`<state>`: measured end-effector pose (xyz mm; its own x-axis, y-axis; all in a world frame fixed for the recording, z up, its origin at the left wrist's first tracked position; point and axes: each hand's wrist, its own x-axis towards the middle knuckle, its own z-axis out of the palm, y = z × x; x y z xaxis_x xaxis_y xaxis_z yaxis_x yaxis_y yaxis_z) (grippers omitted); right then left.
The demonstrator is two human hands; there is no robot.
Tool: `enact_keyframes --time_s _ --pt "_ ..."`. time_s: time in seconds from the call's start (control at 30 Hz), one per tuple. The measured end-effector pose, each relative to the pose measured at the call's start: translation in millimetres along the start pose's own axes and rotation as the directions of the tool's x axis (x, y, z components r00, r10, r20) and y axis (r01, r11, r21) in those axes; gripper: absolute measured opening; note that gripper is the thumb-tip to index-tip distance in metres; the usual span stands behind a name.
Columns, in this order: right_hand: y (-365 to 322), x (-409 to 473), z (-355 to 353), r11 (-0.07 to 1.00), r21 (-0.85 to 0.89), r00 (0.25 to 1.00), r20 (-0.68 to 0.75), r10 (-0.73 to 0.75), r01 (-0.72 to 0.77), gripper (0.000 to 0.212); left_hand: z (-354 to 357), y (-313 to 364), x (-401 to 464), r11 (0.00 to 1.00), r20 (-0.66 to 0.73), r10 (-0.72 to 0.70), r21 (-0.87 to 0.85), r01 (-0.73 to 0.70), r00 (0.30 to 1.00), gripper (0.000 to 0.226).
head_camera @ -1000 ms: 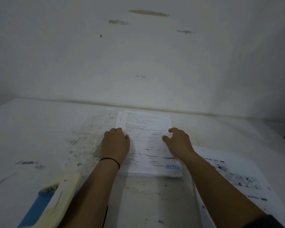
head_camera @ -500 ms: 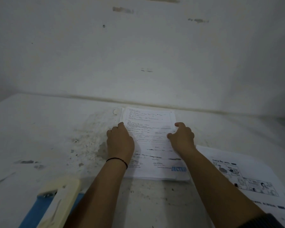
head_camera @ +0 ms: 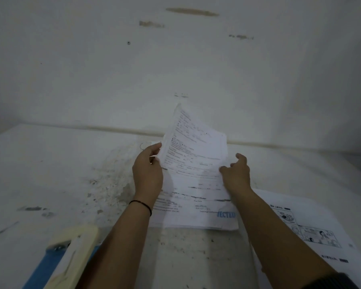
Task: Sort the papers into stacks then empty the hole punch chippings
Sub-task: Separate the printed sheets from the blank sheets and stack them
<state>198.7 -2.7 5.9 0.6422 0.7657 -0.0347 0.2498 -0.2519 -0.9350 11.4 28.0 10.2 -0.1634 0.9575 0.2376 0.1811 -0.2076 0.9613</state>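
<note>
The left hand (head_camera: pixel 147 171) pinches the white printed paper sheet (head_camera: pixel 193 155), tilted toward 12 o'clock; the right hand (head_camera: pixel 236 174) holds its 3 o'clock edge.

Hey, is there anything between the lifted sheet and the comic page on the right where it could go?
Only the right hand and forearm, which cross between the lifted sheet and the comic page. Nothing visible lies on the comic page itself.
</note>
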Motion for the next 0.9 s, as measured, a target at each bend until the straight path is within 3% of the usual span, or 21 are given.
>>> enact_keyframes --time_s 0.1,0.3,0.6,0.9 --pt "-7 -2 -11 0.978 0.198 0.996 0.063 0.061 -0.072 0.059 -6 12 -4 0.992 0.001 0.019 -0.123 -0.019 1.0 0.041" --pt "-21 -9 -46 0.881 0.467 0.993 0.114 0.02 -0.071 0.028 -17 27 -24 0.96 -0.021 0.072 -0.269 -0.075 0.997 0.039" --pt "-31 -71 -102 0.819 0.551 0.97 0.068 -0.235 0.16 0.022 -39 55 -75 0.965 -0.001 0.05 -0.26 -0.048 0.999 0.037" --pt "-22 -144 -137 0.73 0.633 0.935 0.025 -0.353 0.259 0.026 -61 78 -137 0.872 -0.006 0.088 -0.482 -0.081 0.996 0.032"
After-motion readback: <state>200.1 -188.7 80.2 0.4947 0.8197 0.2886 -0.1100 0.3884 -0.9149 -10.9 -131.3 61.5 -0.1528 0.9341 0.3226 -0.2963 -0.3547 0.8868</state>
